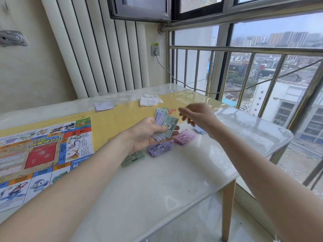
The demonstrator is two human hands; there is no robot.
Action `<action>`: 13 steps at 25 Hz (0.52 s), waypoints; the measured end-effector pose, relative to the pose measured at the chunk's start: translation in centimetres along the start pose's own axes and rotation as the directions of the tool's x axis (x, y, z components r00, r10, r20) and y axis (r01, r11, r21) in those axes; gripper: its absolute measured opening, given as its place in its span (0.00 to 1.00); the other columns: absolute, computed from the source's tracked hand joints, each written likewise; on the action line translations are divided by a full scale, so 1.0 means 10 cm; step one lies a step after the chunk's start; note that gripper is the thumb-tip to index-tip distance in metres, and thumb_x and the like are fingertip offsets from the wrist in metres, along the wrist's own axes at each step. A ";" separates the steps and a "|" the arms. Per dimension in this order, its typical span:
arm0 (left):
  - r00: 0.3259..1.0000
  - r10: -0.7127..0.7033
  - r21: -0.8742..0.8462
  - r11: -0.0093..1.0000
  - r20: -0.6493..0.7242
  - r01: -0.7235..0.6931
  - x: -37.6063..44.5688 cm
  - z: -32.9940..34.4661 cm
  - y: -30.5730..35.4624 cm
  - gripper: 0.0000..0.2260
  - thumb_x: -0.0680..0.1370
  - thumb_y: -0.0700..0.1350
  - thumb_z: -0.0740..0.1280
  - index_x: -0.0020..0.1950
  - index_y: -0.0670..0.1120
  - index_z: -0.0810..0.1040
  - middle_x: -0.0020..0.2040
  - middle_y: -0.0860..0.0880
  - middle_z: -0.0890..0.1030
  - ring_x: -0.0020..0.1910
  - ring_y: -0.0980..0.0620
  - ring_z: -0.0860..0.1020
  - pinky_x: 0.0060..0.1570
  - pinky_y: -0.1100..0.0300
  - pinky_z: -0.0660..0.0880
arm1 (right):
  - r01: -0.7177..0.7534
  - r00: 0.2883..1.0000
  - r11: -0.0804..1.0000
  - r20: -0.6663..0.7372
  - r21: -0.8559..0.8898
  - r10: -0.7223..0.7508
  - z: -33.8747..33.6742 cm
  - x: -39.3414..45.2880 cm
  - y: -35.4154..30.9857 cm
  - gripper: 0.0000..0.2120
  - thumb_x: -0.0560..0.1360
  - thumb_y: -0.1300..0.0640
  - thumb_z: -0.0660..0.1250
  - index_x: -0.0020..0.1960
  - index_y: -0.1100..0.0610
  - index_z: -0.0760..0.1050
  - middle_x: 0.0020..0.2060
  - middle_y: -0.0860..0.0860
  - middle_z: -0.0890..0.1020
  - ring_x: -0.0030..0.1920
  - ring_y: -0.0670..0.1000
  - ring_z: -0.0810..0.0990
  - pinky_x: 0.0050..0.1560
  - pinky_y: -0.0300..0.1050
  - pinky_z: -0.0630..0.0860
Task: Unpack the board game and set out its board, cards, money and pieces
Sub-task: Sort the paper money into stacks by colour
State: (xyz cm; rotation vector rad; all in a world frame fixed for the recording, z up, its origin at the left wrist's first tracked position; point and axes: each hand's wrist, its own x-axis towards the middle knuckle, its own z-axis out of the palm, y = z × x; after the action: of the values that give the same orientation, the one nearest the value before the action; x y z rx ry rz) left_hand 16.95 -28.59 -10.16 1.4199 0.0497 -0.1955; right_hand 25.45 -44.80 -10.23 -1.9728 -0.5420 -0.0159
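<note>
- Board (43,151) unfolded at desk (174,180) left: done.
- Money mid-sort: green (133,158), purple (159,148), pink (185,136) piles laid; left hand (148,135) pinching remaining notes (165,124); right hand (197,116) loosely spread, holding nothing.
- Cards, pieces seemingly left.

Far centre of glossy white table (174,180): crumpled white cloth (150,100). Wall socket (155,50) beyond, grey cable (167,70) trailing right. Metal railing (244,49) at window, right.
</note>
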 end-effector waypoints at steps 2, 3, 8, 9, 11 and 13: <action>0.999 0.021 0.044 0.999 -0.042 -0.019 -0.01 -0.01 -0.01 0.15 0.76 0.32 0.63 0.62 0.34 0.72 0.46 0.42 0.84 0.43 0.48 0.84 0.40 0.61 0.80 | 0.031 0.981 0.997 0.186 0.076 -0.045 0.06 -0.04 -0.16 0.12 0.73 0.58 0.69 0.44 0.69 0.78 0.33 0.57 0.79 0.28 0.49 0.72 0.28 0.40 0.68; 0.998 0.034 0.062 0.998 -0.059 -0.030 -0.01 -0.02 -0.01 0.16 0.75 0.33 0.65 0.62 0.33 0.72 0.47 0.42 0.83 0.43 0.48 0.83 0.40 0.62 0.80 | 0.056 0.974 0.997 0.216 0.048 -0.065 0.08 -0.04 -0.20 0.11 0.72 0.59 0.70 0.42 0.69 0.78 0.32 0.59 0.78 0.27 0.49 0.71 0.27 0.40 0.67; 0.987 0.009 -0.034 0.999 -0.162 -0.014 -0.10 -0.08 0.04 0.09 0.79 0.36 0.61 0.58 0.36 0.71 0.47 0.40 0.81 0.39 0.49 0.82 0.38 0.60 0.81 | 0.057 0.974 0.998 0.218 0.016 -0.059 0.12 -0.03 -0.25 0.03 0.70 0.66 0.70 0.38 0.63 0.78 0.37 0.65 0.80 0.29 0.51 0.72 0.30 0.42 0.68; 0.984 0.008 -0.022 1.000 -0.179 -0.012 -0.12 -0.10 0.05 0.09 0.79 0.35 0.61 0.58 0.36 0.70 0.47 0.40 0.80 0.38 0.49 0.82 0.38 0.60 0.80 | 0.052 0.973 0.998 0.222 0.023 -0.056 0.13 -0.05 -0.25 0.02 0.70 0.67 0.70 0.39 0.63 0.78 0.37 0.64 0.80 0.29 0.52 0.72 0.30 0.42 0.69; 0.982 0.024 0.024 1.000 -0.190 -0.020 -0.17 -0.17 0.06 0.10 0.78 0.34 0.60 0.59 0.36 0.72 0.46 0.41 0.80 0.37 0.50 0.82 0.36 0.61 0.80 | 0.036 0.974 0.998 0.220 0.059 -0.049 0.17 -0.09 -0.27 0.02 0.69 0.67 0.71 0.40 0.66 0.78 0.33 0.61 0.79 0.24 0.49 0.71 0.25 0.38 0.68; 0.974 0.044 0.016 0.999 -0.223 -0.041 -0.24 -0.29 0.07 0.10 0.79 0.33 0.59 0.59 0.35 0.72 0.43 0.41 0.82 0.35 0.51 0.83 0.34 0.63 0.80 | 0.025 0.974 0.994 0.221 0.104 -0.047 0.26 -0.16 -0.32 0.03 0.69 0.67 0.71 0.40 0.65 0.77 0.30 0.59 0.77 0.19 0.45 0.69 0.21 0.35 0.65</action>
State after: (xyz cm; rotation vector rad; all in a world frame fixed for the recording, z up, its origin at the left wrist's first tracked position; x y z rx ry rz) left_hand 14.92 -25.38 -9.59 1.4476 0.2033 -0.0001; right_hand 22.21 -42.04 -9.08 -1.8767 -0.7108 0.2093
